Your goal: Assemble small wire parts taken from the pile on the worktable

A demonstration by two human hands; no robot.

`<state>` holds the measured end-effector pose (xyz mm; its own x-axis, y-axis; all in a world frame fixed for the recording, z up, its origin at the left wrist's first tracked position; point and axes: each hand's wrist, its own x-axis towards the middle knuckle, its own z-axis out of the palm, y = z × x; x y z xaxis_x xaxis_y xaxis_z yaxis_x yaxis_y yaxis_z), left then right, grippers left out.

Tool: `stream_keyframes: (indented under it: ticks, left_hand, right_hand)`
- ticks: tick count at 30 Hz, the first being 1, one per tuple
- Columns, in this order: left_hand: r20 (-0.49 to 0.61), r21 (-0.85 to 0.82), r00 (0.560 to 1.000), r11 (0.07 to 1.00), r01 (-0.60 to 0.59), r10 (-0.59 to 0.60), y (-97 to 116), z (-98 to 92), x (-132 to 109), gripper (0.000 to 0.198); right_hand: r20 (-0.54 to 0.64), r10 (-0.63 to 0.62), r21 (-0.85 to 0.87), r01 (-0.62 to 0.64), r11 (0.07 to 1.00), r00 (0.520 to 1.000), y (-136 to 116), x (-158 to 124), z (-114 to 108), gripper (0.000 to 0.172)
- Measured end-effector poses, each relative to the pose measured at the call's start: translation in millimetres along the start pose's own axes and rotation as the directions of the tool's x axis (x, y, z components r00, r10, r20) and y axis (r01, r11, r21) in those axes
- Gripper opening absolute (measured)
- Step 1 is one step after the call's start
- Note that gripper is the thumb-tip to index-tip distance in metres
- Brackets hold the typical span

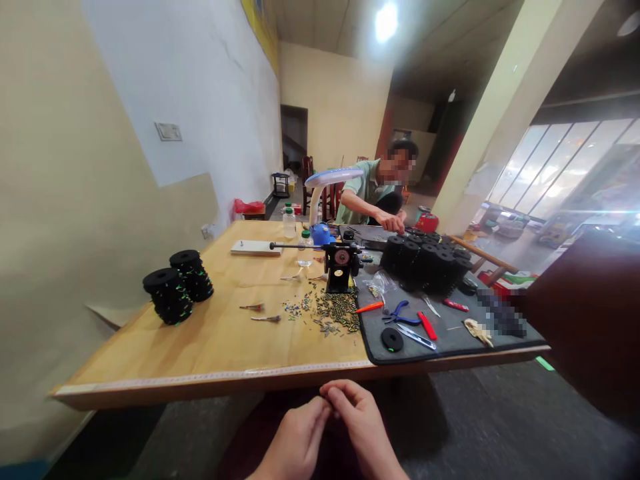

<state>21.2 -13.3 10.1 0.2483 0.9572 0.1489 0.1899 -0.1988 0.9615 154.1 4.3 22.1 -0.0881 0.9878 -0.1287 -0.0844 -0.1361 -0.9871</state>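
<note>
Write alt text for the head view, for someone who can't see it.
A person's left hand and right hand meet at the fingertips before a wooden table; anything between them can't be made out. The table holds a small black machine, loose small parts, a lamp and black spools, with a co-worker at its far side.

small brass-and-black cylindrical pieces lie loose in a jumbled heap on the wooden tabletop, scattering thinner outward; a black disc rests flat on the gray mat.
</note>
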Motion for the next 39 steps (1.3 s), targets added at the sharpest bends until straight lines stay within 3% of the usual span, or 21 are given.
stream_keyframes:
  ticks: [6, 11, 18, 23, 26, 28, 31, 36, 39]
  left_hand:
    - [0.081, 0.145, 0.995, 0.987, -0.067, 0.056, -11, 2.4, -2, 0.03]
    - [0.153, 0.304, 0.983, 0.942, -0.141, 0.098, -25, 4.9, -2, 0.031]
    - [0.201, 0.379, 0.975, 0.911, -0.165, 0.093, -24, 4.8, 0, 0.031]
    - [0.202, 0.388, 0.979, 0.916, -0.104, 0.026, -24, 1.8, -2, 0.029]
    - [0.107, 0.328, 0.994, 0.944, -0.048, 0.014, -20, -6.5, -2, 0.029]
    - [-0.003, 0.268, 1.0, 0.963, 0.007, -0.006, -12, -12.9, 1, 0.034]
    - [-0.139, 0.161, 0.99, 0.985, 0.059, -0.037, 1, -18.4, 11, 0.024]
    - [-0.152, -0.037, 0.982, 0.994, 0.107, -0.111, 14, -12.9, 26, 0.02]
    - [-0.135, -0.103, 0.981, 0.986, 0.129, -0.142, 15, -8.8, 29, 0.016]
  right_hand:
    - [-0.063, 0.022, 0.019, -0.021, 1.0, 0.998, 4, 8, -11, 0.03]
    - [-0.076, 0.072, 0.165, -0.058, 0.985, 0.995, 0, 9, -15, 0.033]
    - [-0.062, 0.128, 0.369, -0.097, 0.924, 0.99, -11, 16, -17, 0.036]
    - [-0.07, 0.125, 0.395, -0.087, 0.915, 0.99, -16, 20, -18, 0.039]
    - [-0.059, 0.077, 0.282, -0.057, 0.958, 0.995, -13, 19, -19, 0.039]
    - [-0.037, 0.046, 0.131, -0.041, 0.991, 0.998, -9, 17, -19, 0.038]
    - [0.012, 0.007, -0.103, -0.006, 0.995, 1.0, -5, 12, -15, 0.031]
    - [0.089, -0.157, -0.379, 0.179, 0.908, 0.984, -2, 4, -8, 0.029]
    - [0.123, -0.183, -0.474, 0.219, 0.853, 0.976, 0, 3, -7, 0.034]
